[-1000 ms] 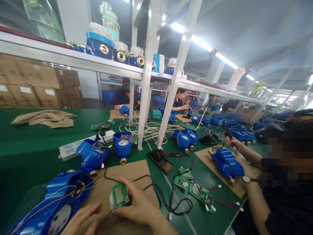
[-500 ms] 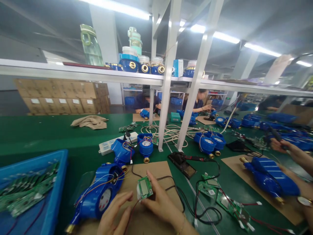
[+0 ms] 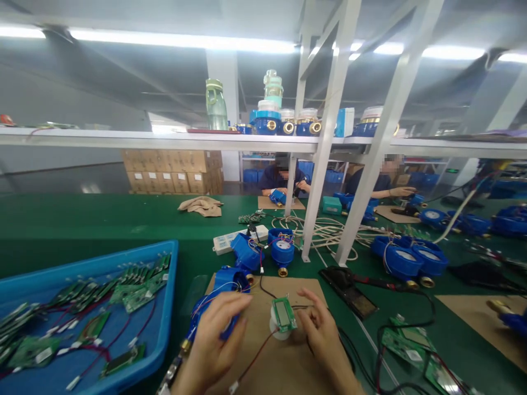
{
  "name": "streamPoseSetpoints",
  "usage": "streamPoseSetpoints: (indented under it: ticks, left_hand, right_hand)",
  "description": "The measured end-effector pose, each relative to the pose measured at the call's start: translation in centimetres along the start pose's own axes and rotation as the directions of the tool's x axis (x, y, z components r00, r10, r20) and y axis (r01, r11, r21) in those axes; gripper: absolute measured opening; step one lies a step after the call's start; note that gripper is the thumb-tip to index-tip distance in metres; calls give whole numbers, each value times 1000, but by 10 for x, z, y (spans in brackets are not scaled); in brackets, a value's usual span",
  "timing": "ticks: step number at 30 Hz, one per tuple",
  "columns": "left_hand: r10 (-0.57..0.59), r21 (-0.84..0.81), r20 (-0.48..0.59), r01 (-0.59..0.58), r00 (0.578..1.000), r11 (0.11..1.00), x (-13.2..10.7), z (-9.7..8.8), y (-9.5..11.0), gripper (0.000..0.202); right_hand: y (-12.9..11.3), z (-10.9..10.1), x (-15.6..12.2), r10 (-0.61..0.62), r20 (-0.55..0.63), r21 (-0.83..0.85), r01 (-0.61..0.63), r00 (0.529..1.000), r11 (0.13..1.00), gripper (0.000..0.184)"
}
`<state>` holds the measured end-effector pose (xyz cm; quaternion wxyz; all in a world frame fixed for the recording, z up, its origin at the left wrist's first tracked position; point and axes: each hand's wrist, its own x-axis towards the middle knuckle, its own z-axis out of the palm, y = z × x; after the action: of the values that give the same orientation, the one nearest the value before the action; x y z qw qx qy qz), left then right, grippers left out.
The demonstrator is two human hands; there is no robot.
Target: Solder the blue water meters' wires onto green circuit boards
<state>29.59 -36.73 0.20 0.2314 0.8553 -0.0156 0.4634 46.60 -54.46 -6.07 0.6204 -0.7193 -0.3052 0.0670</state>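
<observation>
A small green circuit board with a grey display (image 3: 283, 314) rests on a white round piece (image 3: 281, 334) on the cardboard. From it a red and black wire runs down to a white connector (image 3: 234, 387). Just right of the board is my right hand (image 3: 323, 334), fingers apart and holding nothing. My left hand (image 3: 220, 337) hovers left of the board, open, with thumb and fingers spread. Behind it, partly hidden, lies a blue water meter (image 3: 230, 278) with thin coloured wires.
A blue tray (image 3: 173, 296) of circuit boards stands at left. Two blue meters (image 3: 282, 249) sit beside a white power strip (image 3: 222, 244). Black cables and more boards (image 3: 411, 343) lie right, near a dark flat case (image 3: 349, 293). Shelf posts (image 3: 325, 164) rise ahead; people work beyond.
My right hand has let go of the circuit board and moved off to its right. The view has swung left, showing more of the blue tray. My left hand has opened wider.
</observation>
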Motion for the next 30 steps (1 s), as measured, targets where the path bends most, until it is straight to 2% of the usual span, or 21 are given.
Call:
streamPoseSetpoints:
  ticks: [1,3,6,9,12,14,16,18,19,20,23,25,30]
  left_hand:
    - [-21,27,-28,21,999,999,9,-11,-4,27]
    - [-136,98,-96,145,986,985,21,-31,-18,23]
    - [-282,198,-214,324,935,925,21,-53,-45,26]
    - [-348,252,-241,405,906,879,7,-59,-63,29]
    - [-390,296,-169,424,905,856,-3,-52,-63,30]
    - [-405,320,-85,410,910,854,-5,-47,-57,32]
    - [-422,342,-10,400,906,850,-6,-43,-51,34]
    - [-447,367,40,402,894,838,-6,-40,-45,32]
    - [-459,380,57,406,886,831,-7,-39,-44,29]
    - [-470,392,71,409,880,824,-7,-38,-43,24]
    - [-481,410,105,403,870,818,-8,-32,-42,11]
    - [-469,407,124,387,874,828,-10,-27,-44,13]
    - [-400,389,126,326,908,862,-22,-13,-56,21]
  right_hand:
    - [5,0,1,-9,-17,-4,9,1000,1000,51]
    - [14,-1,2,-30,-43,-11,30,999,999,48]
    - [21,-4,4,-65,-86,-22,63,994,998,48]
    - [20,-7,7,-102,-141,-45,97,985,994,45]
    - [6,-10,12,-139,-148,-93,126,979,988,41]
    - [-12,-8,18,-186,-76,-171,171,980,970,37]
    - [-32,0,26,-256,72,-304,266,964,915,35]
    - [-52,14,37,-301,286,-435,403,910,805,33]
    - [-61,23,43,-286,412,-482,473,865,738,32]
    - [-68,33,48,-275,480,-489,514,833,705,31]
    - [-81,64,60,-235,579,-512,572,781,640,39]
    - [-86,82,63,-205,609,-549,594,766,587,38]
    - [-91,108,63,-137,653,-622,631,745,464,11]
